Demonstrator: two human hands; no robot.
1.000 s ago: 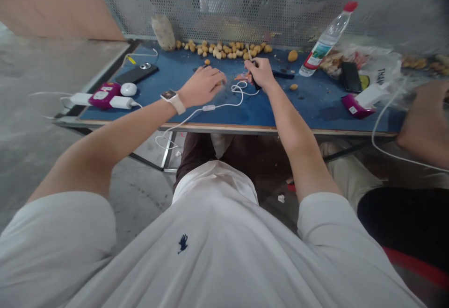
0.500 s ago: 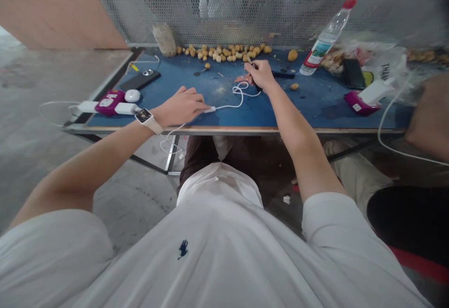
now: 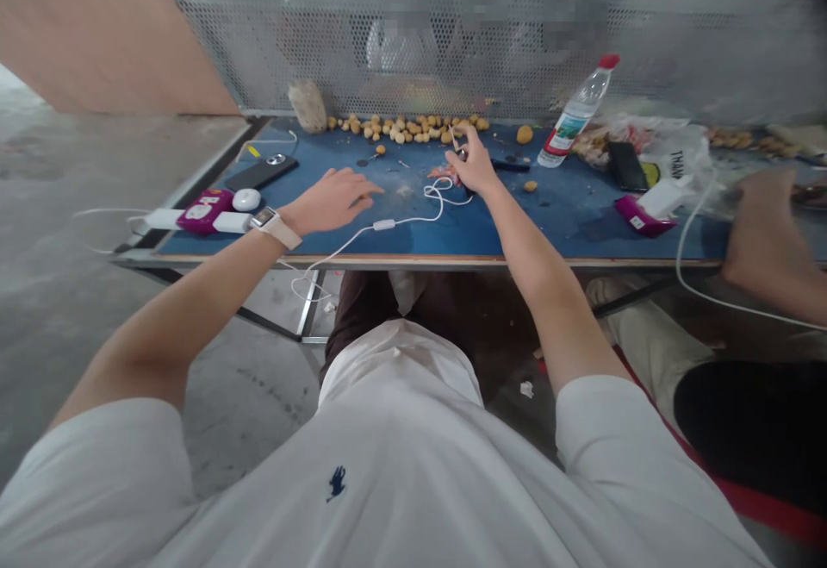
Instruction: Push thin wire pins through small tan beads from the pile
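Note:
My left hand (image 3: 332, 200), with a pale-banded watch on its wrist, is open over the blue tabletop, fingers stretched. Just right of its fingertips lies a small white inline switch (image 3: 383, 224) on a thin white cord (image 3: 419, 219). The cord loops toward my right hand (image 3: 474, 163), whose fingers are curled around a slim pen-like tool (image 3: 454, 139). Most of the tool is hidden by the hand; its kind is unclear. Beneath the fingers lies a small reddish patterned piece (image 3: 443, 174). Behind them runs a row of small round tan balls (image 3: 401, 130), perhaps nuts.
A water bottle (image 3: 572, 124) leans at the right near a plastic bag (image 3: 688, 146), a dark phone (image 3: 626, 166) and a purple box (image 3: 643, 216). On the left are another phone (image 3: 262, 173), a white earbud case (image 3: 246, 200) and a purple block (image 3: 205, 211). Another person's arm (image 3: 766, 232) rests far right.
My left hand has let go of the cord's switch and lifted away to the left, fingers spreading. The right hand keeps its place with fingers slightly more extended. The view has tipped up slightly.

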